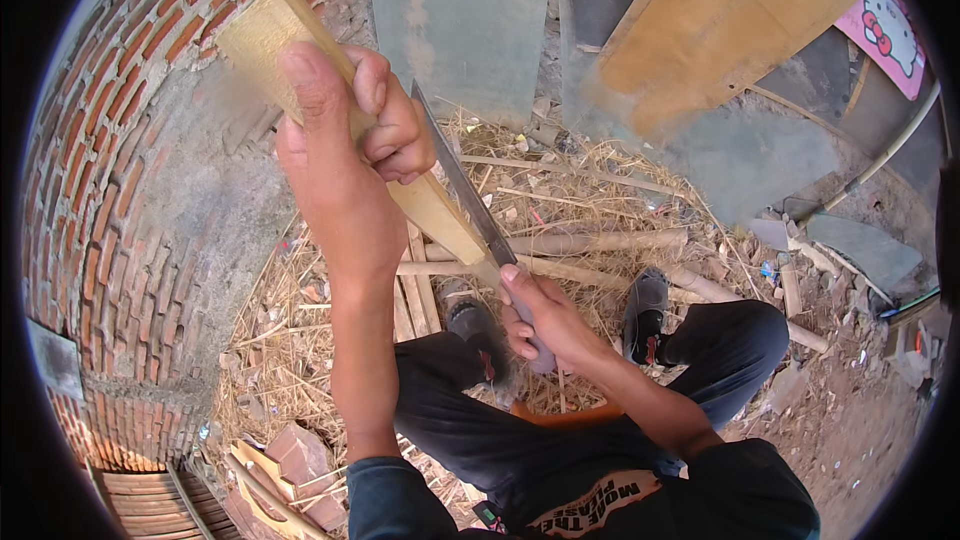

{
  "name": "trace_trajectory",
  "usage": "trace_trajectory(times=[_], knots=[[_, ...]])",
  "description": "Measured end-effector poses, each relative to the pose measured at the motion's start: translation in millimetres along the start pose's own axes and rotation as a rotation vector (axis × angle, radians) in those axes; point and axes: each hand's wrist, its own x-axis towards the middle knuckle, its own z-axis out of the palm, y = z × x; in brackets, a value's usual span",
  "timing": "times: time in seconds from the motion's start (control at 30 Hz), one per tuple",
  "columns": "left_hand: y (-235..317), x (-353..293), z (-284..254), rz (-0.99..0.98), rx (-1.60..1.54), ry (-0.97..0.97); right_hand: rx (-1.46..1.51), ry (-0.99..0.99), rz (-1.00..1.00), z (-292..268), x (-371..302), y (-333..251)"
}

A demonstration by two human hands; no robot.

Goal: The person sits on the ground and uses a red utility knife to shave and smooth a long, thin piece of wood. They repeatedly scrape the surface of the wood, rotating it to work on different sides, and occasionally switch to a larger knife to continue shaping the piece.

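My left hand is raised, its fingers wrapped round a pale yellow piece that looks like split bamboo. The piece is broad at its upper end and narrows downward toward my other hand. Lower down, my right hand grips the grey handle of a long knife. The straight dark blade points up and away, alongside the bamboo's right edge. Whether the blade touches the bamboo I cannot tell. Both hands are closed above the ground between my feet.
Shavings and dry strips litter the ground, with a pole lying across them. A brick wall stands at the left. Grey sheets and a brown board lie at the back. At the lower left are broken brown pieces.
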Motion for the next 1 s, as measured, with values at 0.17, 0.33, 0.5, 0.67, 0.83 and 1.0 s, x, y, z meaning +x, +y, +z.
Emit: trace_trajectory(times=[0.17,0.33,0.5,0.67,0.83,1.0], knots=[[-2.5,1.1,-5.1,0.009,0.013,0.025,0.02,0.051,-0.173,12.3,-20.4,-28.4],[-1.4,-0.4,-4.3,-0.014,-0.018,-0.002,-0.027,0.089,-0.183,12.6,-13.8,-19.5],[-0.3,-6.5,-9.6,-0.017,-0.003,0.002,0.036,0.023,0.025,3.8,6.6,11.2],[0.7,-4.7,3.6,0.004,-0.005,0.017,0.041,0.006,-0.03,12.4,2.0,-3.0],[-0.1,-4.0,-3.1,0.008,0.0,0.033,-0.036,-0.004,-0.14,19.2,-2.1,-2.5],[-5.5,1.8,-8.5,0.01,0.02,0.053,0.044,0.099,0.064,-15.4,26.1,59.0]])
